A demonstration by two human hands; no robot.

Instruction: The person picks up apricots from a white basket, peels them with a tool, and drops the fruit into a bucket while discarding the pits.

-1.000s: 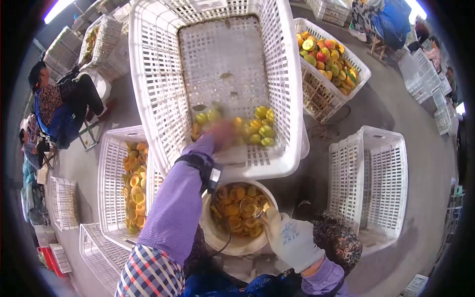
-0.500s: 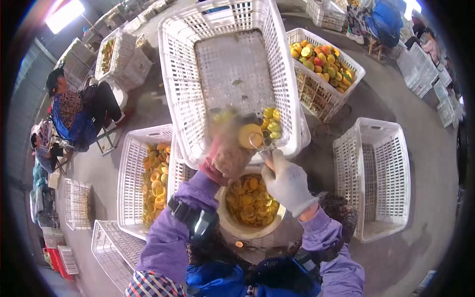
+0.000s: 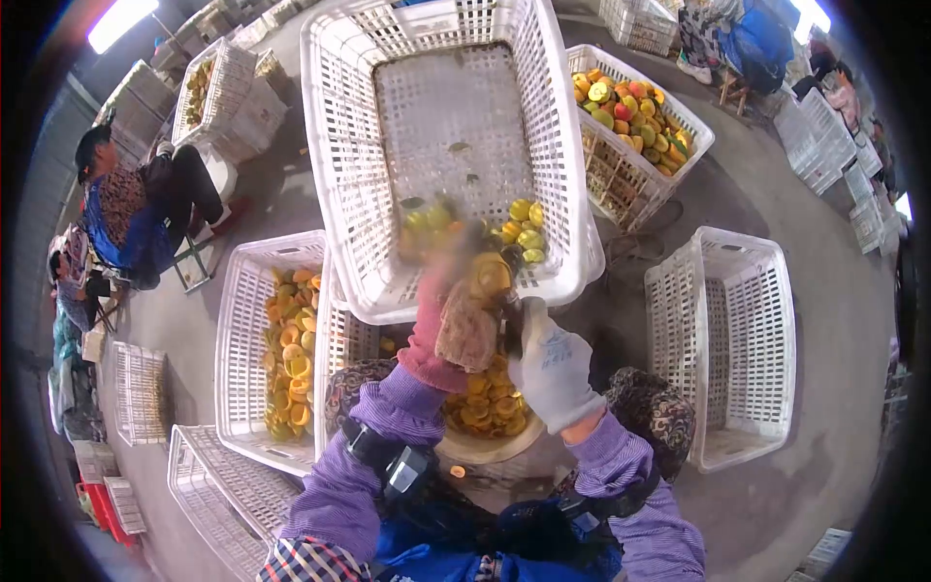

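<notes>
A large white plastic crate (image 3: 339,175) fills the upper middle of the view, tilted toward the person and nearly bare inside. A small cluster of whole yellow-green fruit (image 3: 524,238) lies at its near end. A second white crate (image 3: 233,320), at the lower left, holds cut orange fruit halves (image 3: 291,349). A third crate (image 3: 766,320), at the right, shows nothing inside. A fourth crate (image 3: 621,175), at the upper right, is heaped with whole yellow, green and red fruit (image 3: 630,102). All of them stand on a grey concrete floor (image 3: 679,223). Another person (image 3: 126,209) sits well apart at the far left.

Between the person's knees sits a pale round basin (image 3: 495,448), well filled with more fruit halves (image 3: 485,403).

Both hands are raised above the basin, just in front of the large crate's near rim. The left hand (image 3: 464,325), in a worn brownish glove with a pink cuff, has its grip closed round a single yellow fruit (image 3: 488,274) held at its fingertips. The right hand (image 3: 553,364), in a white glove, presses against the left. Its grip is curled shut, and whatever it holds is hidden.

This looks like the cutting or coring of one fruit over the basin. The next move would call for a firm left hold, a careful right hand close to the fingers, and pieces released above the basin.
</notes>
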